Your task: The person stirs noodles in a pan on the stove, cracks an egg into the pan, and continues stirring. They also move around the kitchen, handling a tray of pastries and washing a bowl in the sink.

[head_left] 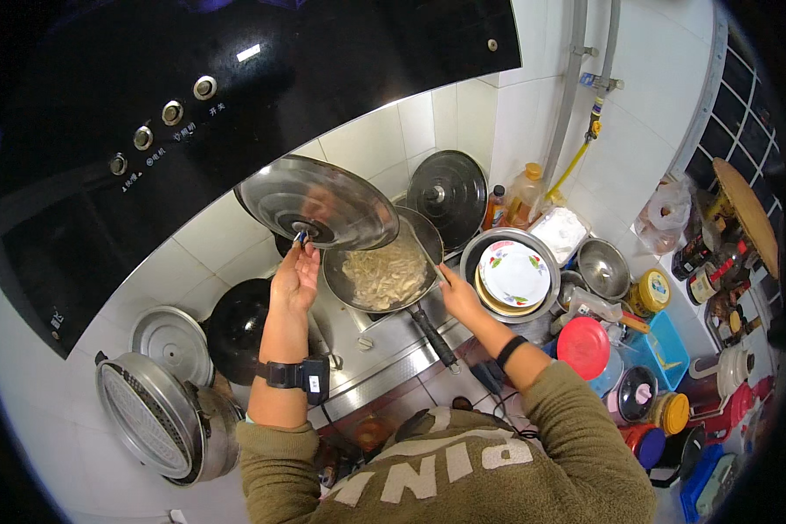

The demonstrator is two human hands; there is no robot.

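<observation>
My left hand (295, 278) grips the knob of a shiny metal pot lid (357, 196). The lid is tilted up above the far left side of a dark frying pan (430, 226) and hides part of it. Pale sliced food (386, 275), perhaps mushrooms, lies in liquid inside the pan. In my right hand (460, 298) is the handle of a slim utensil (427, 254), likely a spatula, which reaches over the pan's right side; its far end is hard to make out. The pan's black handle (432, 334) points towards me, below my right hand.
A black range hood (340, 59) overhangs the steel gas stove (360, 367). Left stand a black wok (239, 327) and a metal steamer (150, 419). A dark lid (455, 180) leans behind the pan. Right are a metal basin (469, 262) with plates (514, 274), bottles (524, 193) and several jars.
</observation>
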